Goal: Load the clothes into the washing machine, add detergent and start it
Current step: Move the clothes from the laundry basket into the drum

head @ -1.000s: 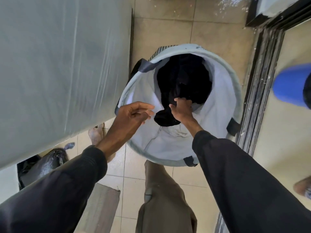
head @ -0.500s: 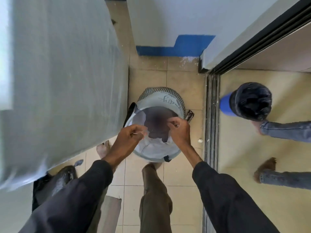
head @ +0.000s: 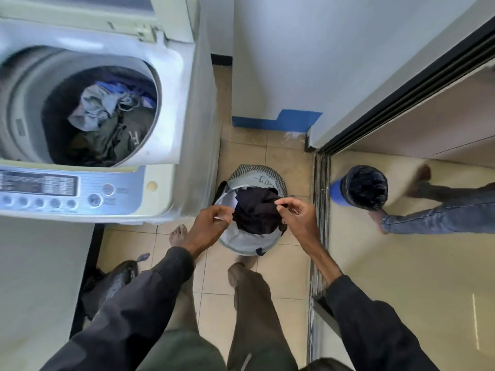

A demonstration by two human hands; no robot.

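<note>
The person wears a dark charcoal long-sleeved top of soft, slightly creased cloth. The left sleeve point(head: 139, 298) ends in a snug banded cuff point(head: 178, 261) at the wrist, while the right sleeve point(head: 375, 333) stops higher up, so the forearm shows bare beyond its edge. The left hand point(head: 211, 223) and right hand point(head: 297, 218) are bare. The trousers point(head: 254, 303) are loose, olive-brown, with soft folds running down each leg. A thin pale strip point(head: 246, 361) shows on the right leg near the bottom edge of the view, and what it is cannot be told. The left foot point(head: 178, 235) is bare, its toes showing.
</note>
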